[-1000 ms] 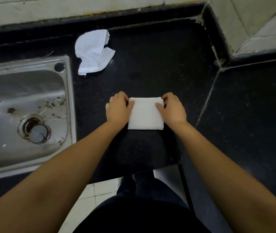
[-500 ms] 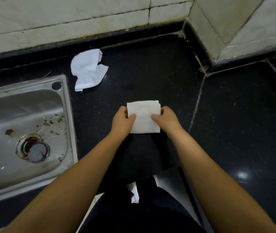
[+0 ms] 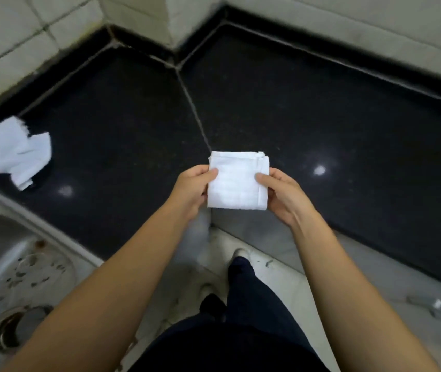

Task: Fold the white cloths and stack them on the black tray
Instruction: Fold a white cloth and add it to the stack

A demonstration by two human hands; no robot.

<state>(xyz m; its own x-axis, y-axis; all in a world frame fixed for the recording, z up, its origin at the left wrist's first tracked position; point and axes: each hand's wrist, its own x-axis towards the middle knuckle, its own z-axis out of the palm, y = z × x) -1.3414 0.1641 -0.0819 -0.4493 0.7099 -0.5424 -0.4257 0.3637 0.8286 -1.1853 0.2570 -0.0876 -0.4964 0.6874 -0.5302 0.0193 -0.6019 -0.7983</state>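
Note:
A folded white cloth [image 3: 237, 179], a neat square of several layers, is held above the black counter's front edge. My left hand [image 3: 192, 190] pinches its left side with the thumb on top. My right hand [image 3: 281, 194] pinches its right side the same way. A second white cloth [image 3: 16, 153] lies crumpled on the counter at the far left, beside the sink. No black tray is in view.
A steel sink [image 3: 12, 269] with a drain sits at the lower left. The black stone counter [image 3: 321, 124] wraps round an inner corner with tiled walls [image 3: 26, 36] behind. My legs and the tiled floor [image 3: 273, 269] show below the cloth.
Both hands lifted the folded cloth off the counter and carried it rightward. The view swung to the right, so the sink and the crumpled cloth now sit at the far left.

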